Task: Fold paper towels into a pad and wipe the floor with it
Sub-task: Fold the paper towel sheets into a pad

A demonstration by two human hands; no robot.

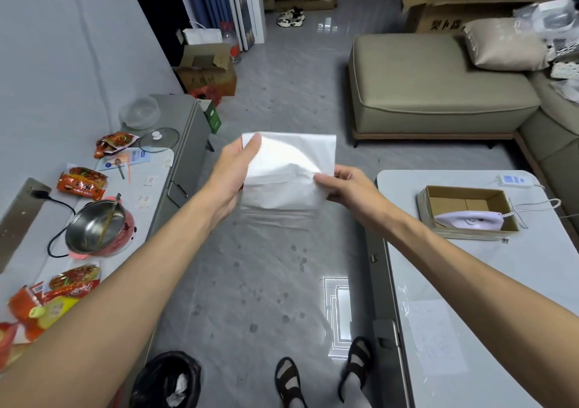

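Note:
I hold a white paper towel (289,169) in the air in front of me, above the grey tiled floor (269,266). My left hand (233,174) grips its left edge, thumb on the upper left corner. My right hand (343,185) pinches the right edge lower down. The sheet is partly folded, with a curved layer bulging across its middle. Dark spots dot the floor below the towel, between my arms. My two sandalled feet (322,376) stand at the bottom of the view.
A low table on the left (156,182) carries a pink electric pot (98,229), snack packets and a glass lid. A white table on the right (470,282) bears a cardboard box with an iron (470,219). A black bin (169,379) stands by my feet. A beige sofa (438,85) lies ahead.

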